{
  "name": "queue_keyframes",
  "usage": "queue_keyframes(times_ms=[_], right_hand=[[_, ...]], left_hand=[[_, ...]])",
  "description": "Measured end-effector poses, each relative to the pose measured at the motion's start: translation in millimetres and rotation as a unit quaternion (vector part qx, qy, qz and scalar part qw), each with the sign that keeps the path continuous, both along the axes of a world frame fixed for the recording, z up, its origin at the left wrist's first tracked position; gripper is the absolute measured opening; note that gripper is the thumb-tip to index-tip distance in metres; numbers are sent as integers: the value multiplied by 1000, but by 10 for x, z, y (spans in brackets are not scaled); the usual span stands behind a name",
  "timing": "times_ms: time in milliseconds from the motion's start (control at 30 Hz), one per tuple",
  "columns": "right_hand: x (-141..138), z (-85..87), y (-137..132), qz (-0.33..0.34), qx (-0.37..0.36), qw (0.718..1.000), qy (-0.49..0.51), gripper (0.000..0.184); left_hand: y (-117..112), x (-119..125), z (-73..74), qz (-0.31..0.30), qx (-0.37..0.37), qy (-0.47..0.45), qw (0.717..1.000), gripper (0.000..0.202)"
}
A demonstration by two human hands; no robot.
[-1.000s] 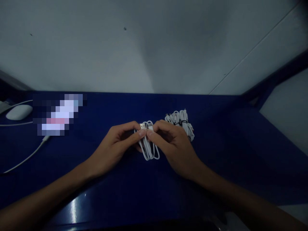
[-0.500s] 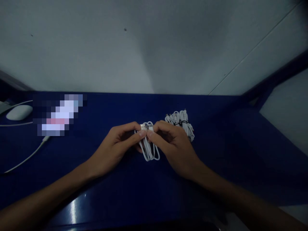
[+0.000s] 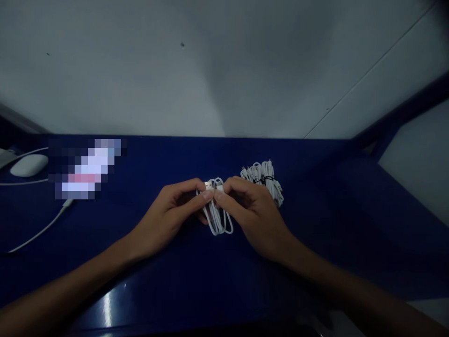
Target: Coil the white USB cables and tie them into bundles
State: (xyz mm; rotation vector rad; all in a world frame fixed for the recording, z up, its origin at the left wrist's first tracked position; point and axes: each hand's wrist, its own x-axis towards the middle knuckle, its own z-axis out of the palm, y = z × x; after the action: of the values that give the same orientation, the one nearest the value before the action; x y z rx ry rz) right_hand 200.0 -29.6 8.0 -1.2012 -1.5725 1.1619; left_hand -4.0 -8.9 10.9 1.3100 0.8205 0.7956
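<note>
A white USB cable (image 3: 218,217), wound into a loose coil, is pinched between both hands over the blue tabletop (image 3: 182,281). My left hand (image 3: 171,206) is closed on its left side, thumb below a metal USB plug (image 3: 208,185). On the other side my right hand (image 3: 254,208) grips the coil, thumb just under the second connector (image 3: 220,186). The two thumb tips nearly meet over the strands, and the loops hang toward me. Fingers behind the coil are mostly hidden. Just beyond my right hand lie white cables (image 3: 263,178), bundled with black ties.
At the left, a pixelated bright device (image 3: 87,168) has a white cord (image 3: 42,238) plugged into its near end. A white rounded mouse-like object (image 3: 30,165) lies farther left between more cords. A pale wall (image 3: 140,70) rises along the table's back edge.
</note>
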Motion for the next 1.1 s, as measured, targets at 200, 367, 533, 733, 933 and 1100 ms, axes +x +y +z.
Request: queue_keyframes(times_ms=[200, 367, 533, 733, 933, 1100], right_hand=[[-1, 4, -3, -3, -2, 1000, -3, 29], [2, -5, -4, -2, -2, 1000, 0, 28], [3, -3, -3, 1, 6, 1000, 1, 30], [-2, -1, -14, -1, 0, 1000, 9, 29], [-1, -7, -9, 3, 6, 1000, 9, 30], [-7, -4, -13, 3, -1, 1000, 13, 30]], left_hand=[[-10, 6, 3, 5, -5, 5, 1000, 13], [-2, 13, 3, -3, 4, 1, 1000, 11], [7, 16, 13, 8, 13, 14, 1000, 13], [2, 19, 22, 17, 28, 27, 999, 13], [-1, 19, 30, 27, 35, 34, 998, 13], [-14, 8, 31, 19, 22, 22, 999, 16]])
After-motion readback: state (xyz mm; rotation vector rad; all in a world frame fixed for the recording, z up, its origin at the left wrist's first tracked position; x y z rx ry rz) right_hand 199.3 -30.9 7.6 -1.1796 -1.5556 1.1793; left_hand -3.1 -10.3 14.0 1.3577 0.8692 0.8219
